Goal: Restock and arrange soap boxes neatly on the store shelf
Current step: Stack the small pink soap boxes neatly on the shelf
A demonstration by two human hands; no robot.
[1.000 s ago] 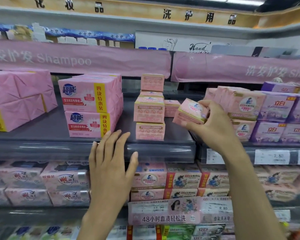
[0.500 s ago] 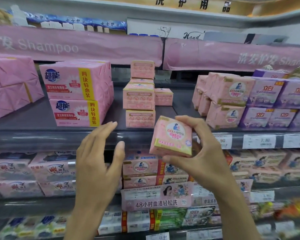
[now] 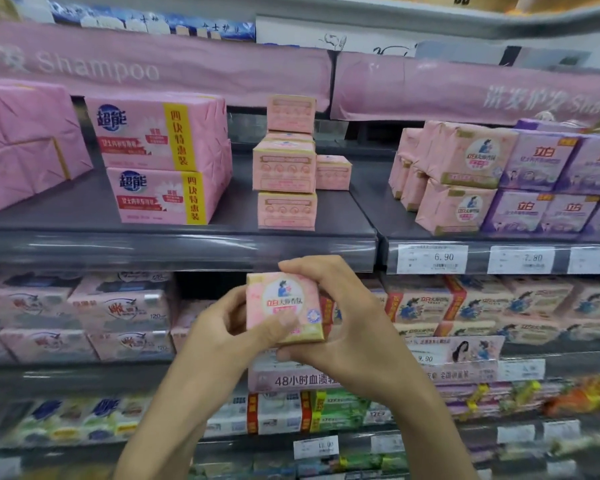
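A small pink soap box [image 3: 284,303] with a round label and gold edges is held in front of the lower shelf, its face toward me. My left hand [image 3: 222,327] pinches it from the left, thumb across its lower front. My right hand [image 3: 347,320] wraps it from the right, fingers over its top edge and under its bottom. On the dark shelf [image 3: 187,237] above stands a short stack of matching pink soap boxes [image 3: 286,174], with one more box [image 3: 333,172] behind it.
Large pink multi-packs [image 3: 163,157] stand left of the stack, and pink [image 3: 458,178] and purple [image 3: 548,181] soap packs at right. Bare shelf surface lies between stack and right packs. Price tags [image 3: 433,259] line the shelf edge. Lower shelves hold several more soap packs.
My right hand brought the box down from shelf height to below the shelf edge. My left hand closed in from the left and took hold of it too.
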